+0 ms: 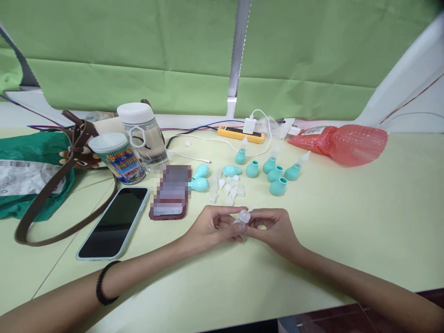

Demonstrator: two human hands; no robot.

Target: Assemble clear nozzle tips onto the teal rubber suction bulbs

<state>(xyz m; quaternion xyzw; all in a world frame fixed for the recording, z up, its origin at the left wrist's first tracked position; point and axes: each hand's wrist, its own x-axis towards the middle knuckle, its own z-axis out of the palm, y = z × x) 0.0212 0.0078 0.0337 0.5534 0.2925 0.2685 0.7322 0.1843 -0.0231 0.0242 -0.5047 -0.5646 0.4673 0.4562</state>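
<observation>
My left hand (213, 226) and my right hand (275, 227) meet over the table, both with fingers pinched on a small translucent plastic nozzle piece (244, 216). Its round open end faces up; the fingertips cover the rest. Just beyond lie several small white nozzle tips (227, 188) and clear plastic pieces (240, 189) in a loose pile. Behind and to the right stand several teal rubber bulbs (252, 169). A few of them carry a clear tip, such as the teal bulb (293, 172) at the right. More teal bulbs (200, 185) lie on their sides left of the pile.
Left of my hands lie a red-cased phone (169, 192) and a dark-screened phone (114, 224). Behind them stand a noodle cup (120, 159) and a water bottle (144, 138), near a brown strap (55, 199) and green bag (31, 162). A yellow power strip (239, 134) and red plastic bag (357, 144) sit behind.
</observation>
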